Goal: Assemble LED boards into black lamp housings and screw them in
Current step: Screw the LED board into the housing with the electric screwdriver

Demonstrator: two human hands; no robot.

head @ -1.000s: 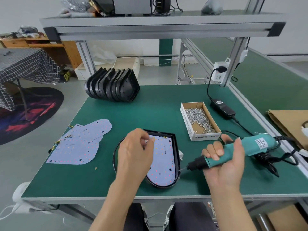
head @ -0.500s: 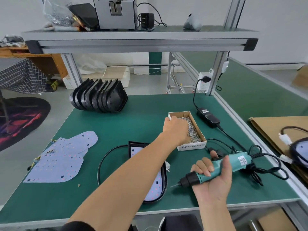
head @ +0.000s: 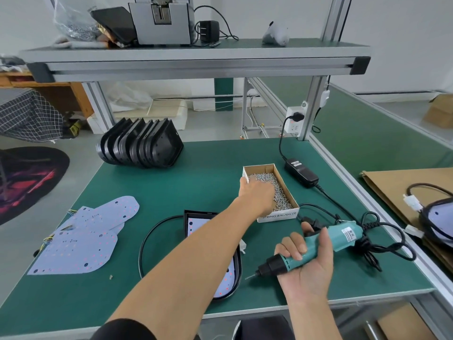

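Reaching away from the housing (head: 236, 273), the left hand (head: 257, 192) now digs into the screw box (head: 278, 215), grip unclear; right hand (head: 306, 263) clamps the screwdriver (head: 316, 249), so fastening comes next.

Left hand (head: 257, 196) outstretched, fingers hidden; right hand (head: 306, 271) palm-up, fingers curled.

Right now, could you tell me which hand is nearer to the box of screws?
Left. The left hand reaches into the box of screws, over the screws. The right hand is nearer the person, off the box's near end, gripping the electric screwdriver.
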